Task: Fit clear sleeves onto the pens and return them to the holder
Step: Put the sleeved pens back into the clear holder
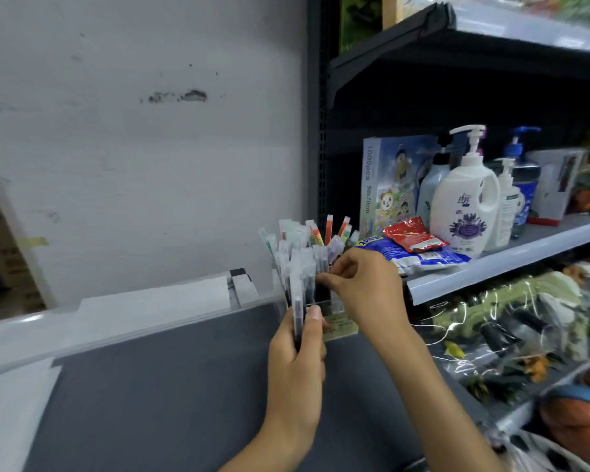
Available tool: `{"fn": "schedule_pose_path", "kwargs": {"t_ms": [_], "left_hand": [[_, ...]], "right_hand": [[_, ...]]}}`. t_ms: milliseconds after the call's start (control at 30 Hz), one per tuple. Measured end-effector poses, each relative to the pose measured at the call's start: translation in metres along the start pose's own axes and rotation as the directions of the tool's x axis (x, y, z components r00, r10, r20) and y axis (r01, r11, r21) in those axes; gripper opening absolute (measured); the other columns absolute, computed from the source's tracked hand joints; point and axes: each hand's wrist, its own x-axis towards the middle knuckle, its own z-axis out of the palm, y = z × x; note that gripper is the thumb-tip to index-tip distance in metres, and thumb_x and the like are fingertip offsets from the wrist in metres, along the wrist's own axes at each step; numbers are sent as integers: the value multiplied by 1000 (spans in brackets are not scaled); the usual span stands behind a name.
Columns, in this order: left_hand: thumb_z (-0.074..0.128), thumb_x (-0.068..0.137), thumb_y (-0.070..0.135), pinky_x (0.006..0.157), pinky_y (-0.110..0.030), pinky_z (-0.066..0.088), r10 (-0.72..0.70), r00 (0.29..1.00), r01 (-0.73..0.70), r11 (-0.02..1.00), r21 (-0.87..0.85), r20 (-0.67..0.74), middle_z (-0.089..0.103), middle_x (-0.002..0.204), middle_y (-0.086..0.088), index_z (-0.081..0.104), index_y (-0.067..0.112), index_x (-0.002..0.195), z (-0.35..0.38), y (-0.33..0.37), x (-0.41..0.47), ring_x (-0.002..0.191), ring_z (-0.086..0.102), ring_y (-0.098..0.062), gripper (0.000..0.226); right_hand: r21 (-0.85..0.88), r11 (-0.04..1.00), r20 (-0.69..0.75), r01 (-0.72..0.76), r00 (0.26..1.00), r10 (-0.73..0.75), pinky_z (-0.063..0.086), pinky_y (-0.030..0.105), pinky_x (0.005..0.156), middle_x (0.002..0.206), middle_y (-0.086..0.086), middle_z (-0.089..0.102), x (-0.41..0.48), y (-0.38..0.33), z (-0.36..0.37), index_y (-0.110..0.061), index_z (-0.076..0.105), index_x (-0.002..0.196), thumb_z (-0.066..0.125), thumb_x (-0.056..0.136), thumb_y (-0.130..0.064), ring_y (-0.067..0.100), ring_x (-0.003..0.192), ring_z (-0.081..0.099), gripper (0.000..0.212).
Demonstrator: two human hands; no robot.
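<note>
A bunch of pens (298,294), upright and blurred, is gripped in the left hand (297,362), its fingers curled round the lower barrels, probably to keep the tops free for sleeving. The bunch sits just in front of the clear holder (326,301), which stands at the back right of the grey worktop (184,386). More pens in the holder (307,236) fan out, capped ends up. The right hand (361,284) reaches over and pinches something thin between thumb and forefinger at the bunch's top; whether pen or sleeve is too blurred to tell. Just right, a shelf (491,267) carries a blue packet (419,255), a red packet (413,236) and a white pump bottle (464,206), crowding the right hand's side.
</note>
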Motion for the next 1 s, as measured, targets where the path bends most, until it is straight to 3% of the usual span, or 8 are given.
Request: {"fn": "schedule_pose_path", "kwargs": {"t_ms": [100, 233, 400, 533, 667, 800, 1000], "left_hand": [[53, 106, 35, 38, -17, 21, -11, 1000, 12, 999, -31, 18, 30, 61, 4, 63, 23, 89, -2, 2, -1, 47, 22, -7, 22], [52, 106, 35, 37, -20, 20, -6, 999, 6, 1000, -10, 36, 31, 61, 1, 58, 12, 92, -3, -1, 0, 45, 22, -9, 28], [52, 103, 47, 39, -20, 19, 21, 995, -20, 1000, -14, 96, 34, 63, -5, 67, 27, 90, -1, 0, 0, 46, 24, -12, 28], [54, 95, 54, 39, -21, 23, 29, 981, -28, 1000, -10, 193, 38, 62, -8, 72, 31, 98, -1, 1, -2, 43, 27, -11, 29], [51, 98, 52, 38, -20, 26, 38, 962, -40, 999, 4, 272, 46, 59, -10, 73, 33, 95, -1, 3, -3, 40, 35, -14, 29], [49, 102, 50, 37, -19, 28, 23, 951, -28, 1000, 11, 309, 51, 54, -10, 68, 22, 91, -2, 2, -3, 36, 41, -16, 35], [49, 105, 55, 34, -15, 27, -12, 935, 13, 1000, 0, 356, 65, 63, -17, 65, 11, 114, -1, -1, -1, 34, 54, -25, 47]], "right_hand": [[6, 1000, 8, -4, 1000, 4, 50, 30, 64, 67, -12, 67, -5, -2, -9, -25, 69, 73, 90, 78, -31, 7, 68, 65, 23], [24, 1000, 26, 18, 1000, -18, 54, 33, 67, 66, -11, 69, -14, -8, -31, -26, 69, 73, 84, 84, -33, 8, 65, 66, 19], [154, 988, 64, 5, 998, -15, 52, 28, 62, 66, -14, 71, -21, -11, -54, -26, 72, 72, 76, 92, -36, 5, 55, 64, 22], [465, 867, 233, -178, 970, 74, 38, 22, 47, 62, -4, 66, -26, -11, -57, -20, 81, 78, 70, 97, -39, 10, 50, 54, 29], [536, 788, 466, -303, 885, 23, 32, 24, 48, 63, -7, 56, -30, -10, -58, -24, 83, 80, 70, 98, -33, 5, 52, 50, 24], [546, 781, 516, -304, 856, -29, 30, 20, 50, 61, -9, 58, -28, -8, -62, -21, 84, 91, 72, 96, -16, 10, 62, 52, 14], [532, 804, 485, -267, 874, -31, 36, 17, 50, 82, 3, 73, -29, -10, -66, -17, 82, 95, 81, 88, -24, 13, 73, 70, 11]]}}
